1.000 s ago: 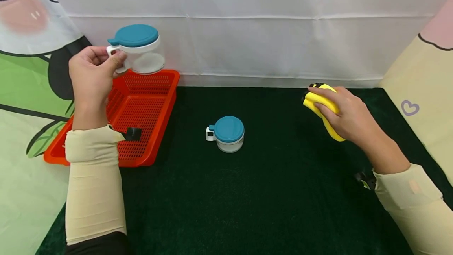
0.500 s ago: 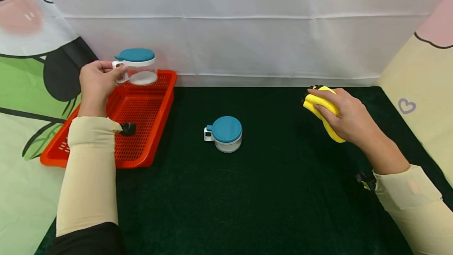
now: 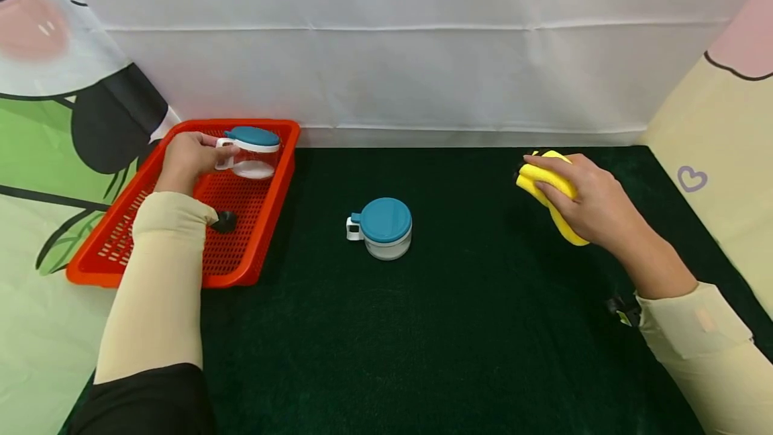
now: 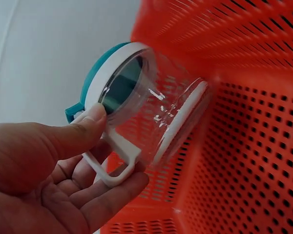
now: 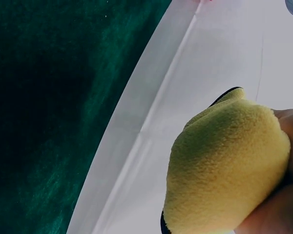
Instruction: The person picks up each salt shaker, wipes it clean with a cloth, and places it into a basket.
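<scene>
Left fingers (image 4: 119, 192) grip 1 jar (image 3: 256, 152), right fingers (image 3: 552, 164) 1 yellow cloth (image 5: 224, 161).

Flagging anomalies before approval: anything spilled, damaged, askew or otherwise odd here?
Nothing stands out. The left hand holds a lidded jar by its handle at the red basket; the other jar stands upright, lid on, on the green tabletop; the right hand grips a bunched yellow cloth. No spill or damage shows.

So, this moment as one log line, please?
left hand: transparent round blue-lidded jar over red plastic basket; right hand: folded yellow cloth; green tabletop: second blue-lidded jar
</scene>
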Available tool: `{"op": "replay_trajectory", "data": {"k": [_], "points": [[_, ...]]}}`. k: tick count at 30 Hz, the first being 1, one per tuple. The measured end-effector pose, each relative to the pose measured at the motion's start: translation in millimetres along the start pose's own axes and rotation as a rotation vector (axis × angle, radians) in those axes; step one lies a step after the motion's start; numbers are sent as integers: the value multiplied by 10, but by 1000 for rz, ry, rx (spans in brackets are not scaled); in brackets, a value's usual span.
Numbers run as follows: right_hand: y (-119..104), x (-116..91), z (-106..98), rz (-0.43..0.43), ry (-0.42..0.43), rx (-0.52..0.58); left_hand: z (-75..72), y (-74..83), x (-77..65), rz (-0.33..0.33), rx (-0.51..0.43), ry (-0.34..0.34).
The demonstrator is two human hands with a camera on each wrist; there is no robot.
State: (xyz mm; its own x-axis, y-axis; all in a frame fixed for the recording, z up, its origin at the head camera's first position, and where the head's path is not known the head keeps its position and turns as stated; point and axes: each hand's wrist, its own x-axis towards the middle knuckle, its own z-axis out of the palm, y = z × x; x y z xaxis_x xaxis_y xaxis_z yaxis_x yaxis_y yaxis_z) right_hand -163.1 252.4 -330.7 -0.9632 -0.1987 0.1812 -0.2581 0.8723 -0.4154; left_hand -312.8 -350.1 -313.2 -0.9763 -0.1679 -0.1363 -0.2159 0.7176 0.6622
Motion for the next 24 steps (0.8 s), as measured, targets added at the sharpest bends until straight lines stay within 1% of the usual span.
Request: {"op": "replay_trajectory", "data": {"k": [3,6,9,12,14,20,24], "points": [[2,5,11,7,-11,-6,40,-88,18,-4,-26,-53],[7,5,12,15,-17,-10,73,-143,32,0,-40,-78],[16,1,9,20,-15,-11,92,-151,32,-18,-66,-73],[33,-8,13,26,-13,-10,93,-134,13,-44,-78,-53],[45,-16,18,30,-12,-8,93,-125,1,-54,-56,-35],[62,-25,37,18,-12,-1,71,-135,-49,-96,59,15],[61,-22,33,15,-20,5,61,-155,-78,-111,108,20]]}}
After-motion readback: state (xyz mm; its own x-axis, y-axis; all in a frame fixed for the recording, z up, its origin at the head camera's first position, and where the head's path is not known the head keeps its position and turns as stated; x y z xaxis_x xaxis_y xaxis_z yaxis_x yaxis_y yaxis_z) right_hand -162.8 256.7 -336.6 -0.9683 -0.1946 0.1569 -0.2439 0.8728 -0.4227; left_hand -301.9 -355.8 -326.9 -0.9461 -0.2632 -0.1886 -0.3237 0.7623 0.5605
